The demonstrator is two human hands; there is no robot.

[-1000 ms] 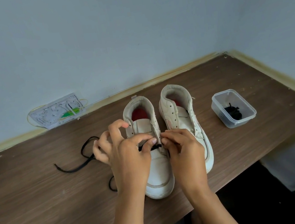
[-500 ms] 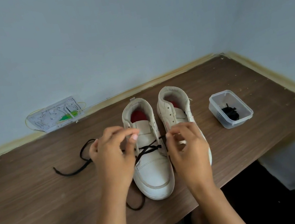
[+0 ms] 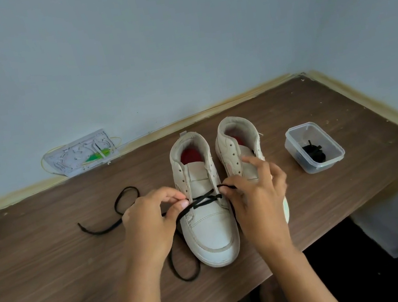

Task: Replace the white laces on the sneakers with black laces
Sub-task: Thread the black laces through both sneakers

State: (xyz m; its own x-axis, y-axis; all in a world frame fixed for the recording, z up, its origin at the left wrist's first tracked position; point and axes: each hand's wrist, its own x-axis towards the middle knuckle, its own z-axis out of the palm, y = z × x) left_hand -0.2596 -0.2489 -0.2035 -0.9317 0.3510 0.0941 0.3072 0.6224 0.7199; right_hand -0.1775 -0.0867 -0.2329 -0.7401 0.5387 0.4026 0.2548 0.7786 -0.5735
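The head view, the only 1 here, shows lacing under way on the left sneaker (image 3: 207, 210), which stands at the centre of the wooden table (image 3: 56, 282) with its toe toward 6 o'clock and its heel toward 12. No white lace shows on either shoe, so I judge the removal done and the threading of black at an early stage: the black lace (image 3: 202, 200) makes 1 cross low on the tongue, and the eyelets above it, toward 12 o'clock, are bare. The left hand (image 3: 149, 222), at 9 o'clock of the shoe, pinches 1 strand between thumb and curled fingers right at the eyelet row. The right hand (image 3: 258, 199), at 3 o'clock, pinches the other end at its tip, with the index finger lifted. The next move, as I read it, calls for feeding a lace tip into the next free eyelet up and pulling both strands even. The lace is thin, flat and limp; its slack trails off to 9 o'clock in a loop and curls in another loop at 7 o'clock by the toe. The right sneaker (image 3: 239, 151) stands just beside at 2 o'clock, unlaced as far as it shows. A clear plastic tub (image 3: 336, 153) at 3 o'clock holds another bundle of black lace (image 3: 314, 154).
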